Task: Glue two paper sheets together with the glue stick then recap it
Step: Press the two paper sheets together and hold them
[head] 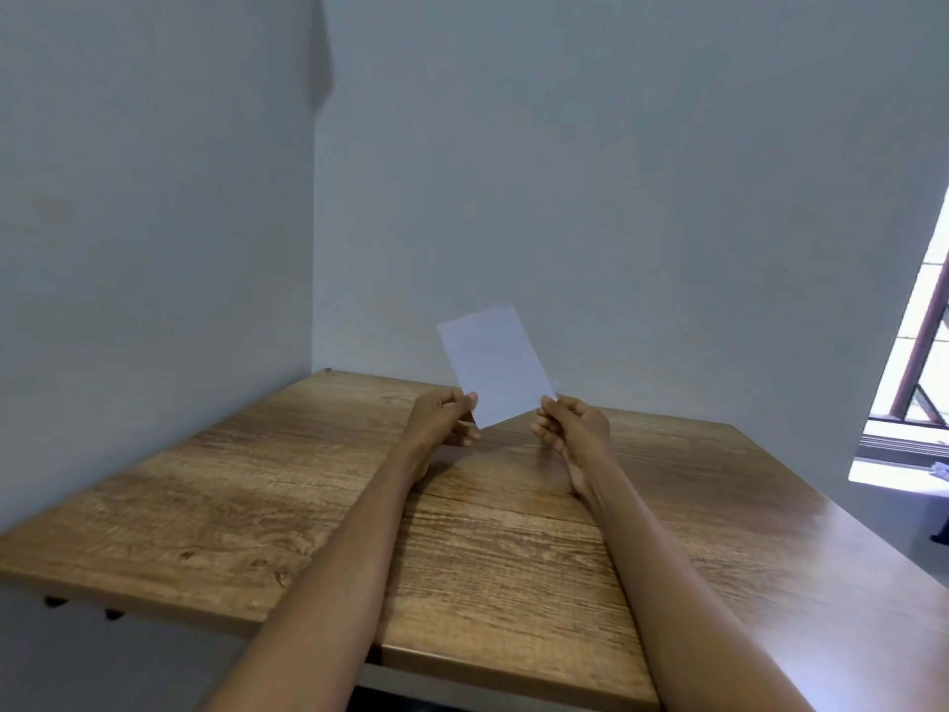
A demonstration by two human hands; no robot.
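Note:
A small white paper (495,366) is held upright above the far part of the wooden table (257,480), tilted a little to the left. My left hand (444,418) pinches its lower left corner. My right hand (572,426) pinches its lower right corner. I cannot tell whether it is one sheet or two pressed together. No glue stick or cap shows anywhere in the head view.
Grey walls (616,172) meet in a corner just behind the table. A window (919,372) with a dark frame and a sill sits at the right. The table's near edge runs across the bottom of the view.

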